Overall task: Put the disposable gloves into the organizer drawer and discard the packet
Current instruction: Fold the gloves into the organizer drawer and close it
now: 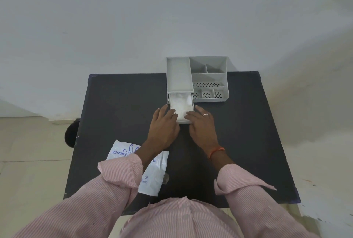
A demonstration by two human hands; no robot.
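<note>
A grey organizer (pixel 196 79) stands at the far edge of the black table (pixel 118 113). Its lower drawer (pixel 184 122) is pulled out toward me and holds a heap of clear white disposable gloves (pixel 180 103). My left hand (pixel 164 128) lies at the drawer's left front corner, fingertips resting on the gloves. My right hand (pixel 202 126), wearing a ring, lies at the right front corner, fingers flat on the gloves and the drawer rim. The flat white packet (pixel 154 172), printed "DISPOSABLE", lies on the table near me, partly under my left forearm.
The organizer's right half has several open compartments (pixel 209 84), some with perforated floors. A white wall rises right behind the table. A dark round object (pixel 71 132) sticks out past the table's left edge. Pale floor tiles surround the table.
</note>
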